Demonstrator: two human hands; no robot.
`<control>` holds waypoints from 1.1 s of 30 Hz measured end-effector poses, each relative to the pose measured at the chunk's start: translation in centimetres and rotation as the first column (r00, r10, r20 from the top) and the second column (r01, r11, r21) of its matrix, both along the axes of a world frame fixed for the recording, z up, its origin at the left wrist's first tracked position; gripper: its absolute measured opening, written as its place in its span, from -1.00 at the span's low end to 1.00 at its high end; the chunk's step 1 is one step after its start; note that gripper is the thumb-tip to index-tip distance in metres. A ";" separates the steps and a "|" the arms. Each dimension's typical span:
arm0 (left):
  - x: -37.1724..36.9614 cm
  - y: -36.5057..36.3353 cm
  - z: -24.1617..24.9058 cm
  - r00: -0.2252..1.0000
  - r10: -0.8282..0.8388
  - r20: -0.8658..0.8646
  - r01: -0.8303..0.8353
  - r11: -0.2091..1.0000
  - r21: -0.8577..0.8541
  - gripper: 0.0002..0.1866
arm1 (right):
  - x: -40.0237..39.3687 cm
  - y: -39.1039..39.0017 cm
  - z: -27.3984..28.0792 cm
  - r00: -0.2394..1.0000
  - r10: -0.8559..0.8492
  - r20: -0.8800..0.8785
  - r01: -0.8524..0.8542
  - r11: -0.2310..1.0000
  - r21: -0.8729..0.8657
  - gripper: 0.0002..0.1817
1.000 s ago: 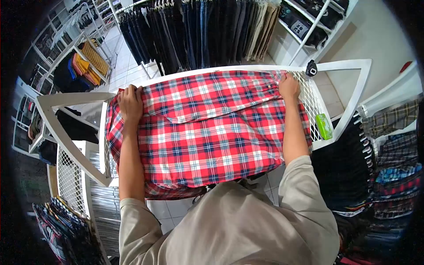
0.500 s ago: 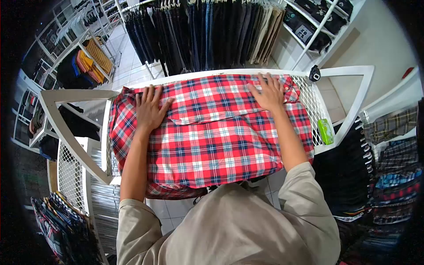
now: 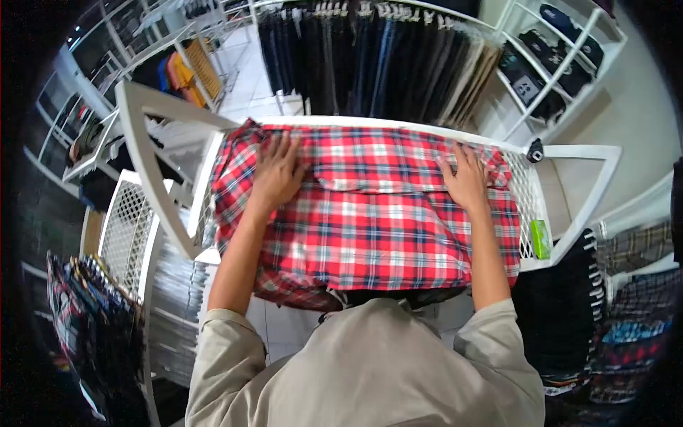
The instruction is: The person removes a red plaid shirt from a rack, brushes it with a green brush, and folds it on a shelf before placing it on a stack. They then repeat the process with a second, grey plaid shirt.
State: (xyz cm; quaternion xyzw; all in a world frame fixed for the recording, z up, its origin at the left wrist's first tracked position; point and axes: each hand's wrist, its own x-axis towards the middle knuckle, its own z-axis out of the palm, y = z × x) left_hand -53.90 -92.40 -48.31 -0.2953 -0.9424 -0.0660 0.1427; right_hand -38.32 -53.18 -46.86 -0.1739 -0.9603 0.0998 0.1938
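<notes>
A red, white and navy plaid shirt point(image 3: 370, 235) lies spread across a white mesh-topped table, with a long fold running along its far part. My left hand point(image 3: 277, 172) rests flat on the cloth near the far left, fingers spread. On the far right part of the shirt, my right hand point(image 3: 466, 176) also lies flat with its fingers apart. Part of the shirt's near edge hangs down over the front of the table.
White frame arms rise at both table ends. A green packet point(image 3: 540, 240) and a small black device point(image 3: 535, 151) sit at the right side. Beyond the table hang dark trousers point(image 3: 356, 64). Clothes racks flank both sides, with folded plaid shirts point(image 3: 633, 331) at right.
The camera view has turned a little, so the table and shirt appear farther right. Both hands remain flat on about the same parts of the shirt.
</notes>
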 end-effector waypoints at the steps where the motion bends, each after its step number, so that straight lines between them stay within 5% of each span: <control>1: 2.4 -0.6 1.1 0.998 0.003 0.060 -0.005 0.999 0.046 -0.33 | 0.8 -2.0 0.9 0.994 0.107 0.034 -0.104 0.992 -0.075 -0.21; 4: 8.6 -3.3 1.4 0.996 0.020 0.086 -0.032 0.990 0.137 -0.43 | 2.5 -7.5 1.1 0.957 0.226 0.183 -0.182 0.956 -0.230 -0.26; 6: 12.3 -5.9 0.2 0.993 0.113 0.019 -0.114 0.961 0.251 -0.52 | 3.6 -10.0 -0.2 0.975 0.193 0.109 -0.198 0.979 0.042 -0.30; 7: 14.2 -6.9 -0.4 0.975 0.214 -0.061 -0.178 0.913 0.366 -0.55 | 4.2 -11.2 0.3 0.954 0.297 0.048 -0.294 0.954 -0.057 -0.32; 9: 18.4 -8.2 -1.4 0.875 0.467 -0.132 -0.320 0.760 0.565 -0.58 | 6.2 -14.7 1.7 0.909 0.416 0.006 -0.410 0.900 -0.148 -0.34; 12: 22.6 -9.3 -4.0 0.763 0.646 0.037 -0.433 0.468 0.771 -0.43 | 8.6 -19.5 1.0 0.808 0.575 -0.126 -0.589 0.788 -0.181 -0.47; 13: 23.4 -9.9 -5.7 0.775 0.590 0.227 -0.498 0.348 0.794 -0.40 | 9.3 -21.0 0.3 0.790 0.596 -0.144 -0.613 0.767 -0.189 -0.48; 16: 24.5 -10.6 -8.3 0.833 -0.048 0.552 -0.551 -0.181 0.815 -0.56 | 11.0 -24.3 -1.1 0.733 0.664 -0.150 -0.680 0.706 -0.197 -0.44; 22: 26.8 -10.6 -11.9 0.671 -0.417 0.612 -0.691 -0.053 0.721 -0.70 | 11.7 -24.6 -1.9 0.749 0.661 -0.046 -0.661 0.742 -0.109 -0.32; 23: 27.3 -11.4 -14.0 0.593 -0.398 0.700 -0.724 0.117 0.680 -0.72 | 11.7 -24.7 -1.9 0.758 0.652 -0.040 -0.652 0.752 -0.093 -0.31; 24: 27.7 -11.5 -14.1 0.584 -0.405 0.703 -0.736 0.101 0.669 -0.72 | 11.8 -24.8 -1.9 0.764 0.644 -0.031 -0.644 0.760 -0.081 -0.31; 26: 28.5 -11.6 -12.7 0.465 -0.485 0.741 -0.712 0.292 0.638 -0.74 | 12.2 -25.0 -2.2 0.766 0.643 -0.025 -0.642 0.762 -0.087 -0.30; 33: 31.7 -13.4 -1.7 0.523 -0.597 0.609 -0.683 0.135 0.718 -0.86 | 12.8 -25.2 -3.3 0.788 0.541 -0.295 -0.537 0.838 0.103 -0.45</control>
